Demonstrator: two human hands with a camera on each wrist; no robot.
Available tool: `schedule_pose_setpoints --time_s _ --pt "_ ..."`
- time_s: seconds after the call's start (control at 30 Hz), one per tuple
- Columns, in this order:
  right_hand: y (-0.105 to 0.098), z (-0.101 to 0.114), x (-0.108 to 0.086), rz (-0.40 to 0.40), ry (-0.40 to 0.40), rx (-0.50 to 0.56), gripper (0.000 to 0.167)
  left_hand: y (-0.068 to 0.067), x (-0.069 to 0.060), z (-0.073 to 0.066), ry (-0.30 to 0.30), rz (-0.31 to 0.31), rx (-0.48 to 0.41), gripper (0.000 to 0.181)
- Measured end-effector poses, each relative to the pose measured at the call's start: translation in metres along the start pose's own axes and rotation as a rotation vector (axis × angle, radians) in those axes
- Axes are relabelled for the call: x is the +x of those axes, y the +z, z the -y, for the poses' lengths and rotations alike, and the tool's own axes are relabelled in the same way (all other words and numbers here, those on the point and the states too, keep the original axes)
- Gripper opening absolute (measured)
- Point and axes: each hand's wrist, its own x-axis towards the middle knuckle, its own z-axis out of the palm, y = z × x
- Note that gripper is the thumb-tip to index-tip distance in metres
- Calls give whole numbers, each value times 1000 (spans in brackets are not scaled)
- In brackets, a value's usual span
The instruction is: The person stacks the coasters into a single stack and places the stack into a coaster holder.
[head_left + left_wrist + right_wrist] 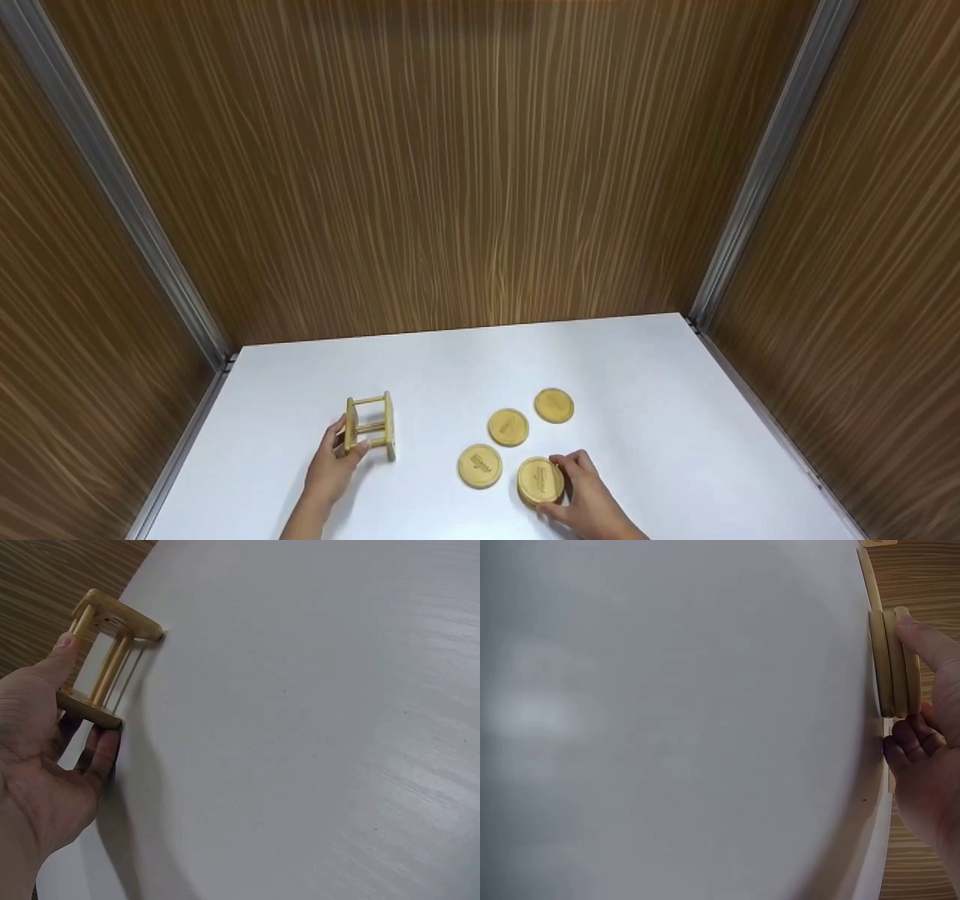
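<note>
My left hand [332, 469] grips a small wooden rack [388, 427] by its near left side, on the left part of the table. In the left wrist view, the thumb of the left hand [52, 742] lies over the rods of the rack [112, 667], with fingers against its end plate. My right hand [589, 499] holds the edge of a stack of round wooden coasters [540, 481]. From the right wrist view, the stack [894, 664] is three coasters thick, and the thumb of the right hand [934, 727] rests on the outermost one.
Single coasters lie flat on the white table [645, 420]: one left of the stack [479, 466], one behind that [508, 427] and one farthest back [554, 405]. Wood-grain panels [465, 165] stand behind and at both sides, with metal posts at the corners.
</note>
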Motion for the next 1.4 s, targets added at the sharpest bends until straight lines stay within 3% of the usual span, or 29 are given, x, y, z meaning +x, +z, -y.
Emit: schedule_pose_setpoints --time_s 0.3,0.7,0.97,1.23,1.4 --pt "1 -1 -3 -22 -67 -53 92 -1 -4 3 29 12 11 89" --pt "2 1 2 -7 7 -37 90 0 -2 3 15 2 14 90" --pt "1 1 1 -18 -16 -27 89 1 -3 2 2 8 -2 89" --pt "0 1 -1 -8 -33 -30 95 -1 -5 -1 29 5 15 88" --pt "-1 1 -2 -12 -49 -39 97 0 -4 -2 6 1 23 88"
